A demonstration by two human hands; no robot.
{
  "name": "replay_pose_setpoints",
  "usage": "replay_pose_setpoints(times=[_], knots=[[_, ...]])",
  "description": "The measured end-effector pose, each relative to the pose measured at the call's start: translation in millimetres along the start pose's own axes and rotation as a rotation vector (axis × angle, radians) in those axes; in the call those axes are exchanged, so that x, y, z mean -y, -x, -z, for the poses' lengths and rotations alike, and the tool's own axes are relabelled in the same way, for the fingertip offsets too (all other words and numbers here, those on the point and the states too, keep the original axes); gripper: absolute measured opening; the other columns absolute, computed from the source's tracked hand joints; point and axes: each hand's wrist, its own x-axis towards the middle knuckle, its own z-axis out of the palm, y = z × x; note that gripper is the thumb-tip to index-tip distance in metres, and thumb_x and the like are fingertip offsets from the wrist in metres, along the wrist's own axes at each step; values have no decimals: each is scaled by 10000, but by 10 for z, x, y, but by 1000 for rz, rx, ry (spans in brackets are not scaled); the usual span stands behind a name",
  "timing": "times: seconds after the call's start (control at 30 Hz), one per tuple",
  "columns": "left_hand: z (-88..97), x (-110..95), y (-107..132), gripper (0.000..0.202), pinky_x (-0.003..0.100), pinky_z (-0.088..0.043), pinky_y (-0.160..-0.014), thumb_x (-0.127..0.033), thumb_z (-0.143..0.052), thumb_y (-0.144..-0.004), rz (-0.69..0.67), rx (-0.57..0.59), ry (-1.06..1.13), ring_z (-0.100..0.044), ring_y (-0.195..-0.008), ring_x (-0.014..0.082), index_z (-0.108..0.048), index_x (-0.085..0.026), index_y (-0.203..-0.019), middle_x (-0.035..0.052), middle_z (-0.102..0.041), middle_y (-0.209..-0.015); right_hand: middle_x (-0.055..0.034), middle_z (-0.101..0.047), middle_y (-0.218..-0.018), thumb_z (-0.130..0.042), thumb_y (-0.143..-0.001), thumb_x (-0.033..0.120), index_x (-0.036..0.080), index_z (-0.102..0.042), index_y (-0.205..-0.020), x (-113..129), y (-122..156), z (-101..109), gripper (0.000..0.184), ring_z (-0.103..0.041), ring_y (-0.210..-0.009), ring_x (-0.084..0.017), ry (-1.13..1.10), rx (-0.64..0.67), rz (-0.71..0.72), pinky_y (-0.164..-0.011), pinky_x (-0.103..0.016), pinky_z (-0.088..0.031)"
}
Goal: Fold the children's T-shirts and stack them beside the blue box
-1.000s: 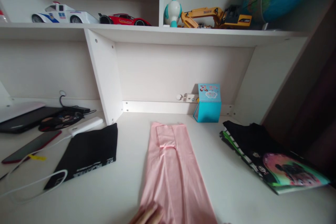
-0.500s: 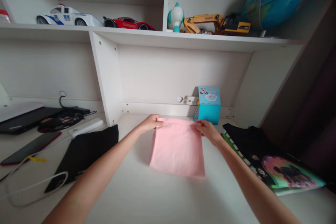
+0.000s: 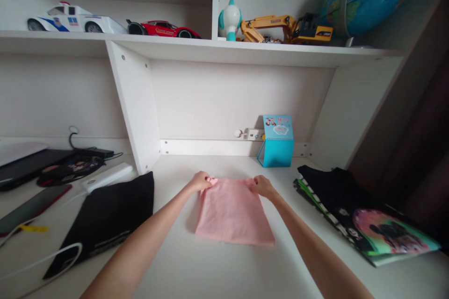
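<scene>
A folded pink garment [image 3: 234, 212] lies in front of me on the white desk, its near edge resting on the surface or very close to it. My left hand [image 3: 200, 182] pinches its far left corner, where the cloth bunches a little. At the far right corner, my right hand [image 3: 262, 186] grips the cloth between thumb and fingers. The far edge runs fairly straight between the two hands. What kind of garment it is cannot be told from this side.
Folded shirts [image 3: 365, 217] are stacked on the right, a black folded cloth [image 3: 108, 219] on the left. Behind stands a blue desk calendar [image 3: 278, 149] by a power strip [image 3: 253, 134]. A phone [image 3: 33, 208] and cables lie far left. Toys line the shelf [image 3: 245, 50] above.
Both hands have come down and nearer with the pink garment, which now lies flatter on the desk. The view has shifted slightly to the right.
</scene>
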Motion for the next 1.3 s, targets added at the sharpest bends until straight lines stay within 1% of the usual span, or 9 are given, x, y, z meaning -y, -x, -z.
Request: replay_pose_setpoints(times=[0.23,0.37,0.5,0.6,0.8,0.9,1.03,1.17,1.3], knots=[[914,-677,249,207,215,-384,-684,-241,-523,-691,-499,-183,365,-516,-756,132,-539,-149,-875,-21,-531,-770,6,-572,-807,-479,-822,258,173,-492,-886,510,798,1001,107,-523,-723,-98,-144,-416,390,-643,-193,-406],[1119,-657,359,286,279,-409,-798,-277,-554,-695,-518,-204,352,-536,-927,179,-529,-161,-956,30,-568,-961,0,-554,-767,-486,-816,231,204,-505,-836,799,1609,1057,39,-527,-670,-106,-100,-466,707,-610,-212,-419],[964,-312,395,472,335,-423,-842,-262,-554,-698,-284,-200,144,-524,-1016,216,-461,-171,-1152,87,-535,-1129,-32,-602,-985,-513,-827,303,261,-539,-1046,775,1974,961,224,-588,-835,-141,24,61,814,-706,-230,-471],[796,-330,723,414,344,-400,-897,-245,-513,-750,-264,-126,20,-521,-1035,220,-483,-149,-1151,103,-546,-1128,-40,-605,-1051,-433,-869,353,254,-533,-1096,483,1763,935,267,-583,-916,-149,-49,111,650,-799,-252,-462],[87,-851,1910,326,275,-393,-884,-220,-545,-791,-826,304,-177,-527,-985,176,-532,-268,-1113,23,-573,-1106,-93,-616,-1048,-388,-841,304,151,-572,-1033,-256,874,441,307,-569,-963,-184,64,-15,313,-867,-293,-407],[-292,-818,2072,223,327,-398,-845,-262,-523,-831,-994,288,-327,-548,-897,198,-559,-232,-1049,48,-607,-1009,-123,-593,-1107,-469,-782,297,114,-551,-1105,-400,701,140,380,-532,-1039,-210,100,37,272,-906,-298,-367],[-254,-540,1777,199,352,-342,-912,-114,-475,-821,-838,181,-381,-532,-916,191,-600,-232,-920,18,-617,-932,-107,-644,-938,-515,-721,295,131,-602,-984,-463,805,38,322,-585,-881,-229,132,71,171,-751,-298,-405],[98,-232,1477,291,369,-382,-856,-63,-436,-769,-398,39,-440,-512,-970,244,-606,-188,-970,88,-574,-994,-80,-649,-841,-500,-739,366,161,-614,-881,-574,970,110,274,-587,-794,-210,132,62,63,-679,-282,-386],[129,-110,1403,348,308,-427,-780,-233,-453,-808,-178,131,-165,-553,-857,204,-521,-153,-1139,84,-575,-954,-89,-644,-836,-493,-739,380,151,-602,-876,-564,979,32,287,-593,-771,-203,103,39,-34,-643,-267,-377]])
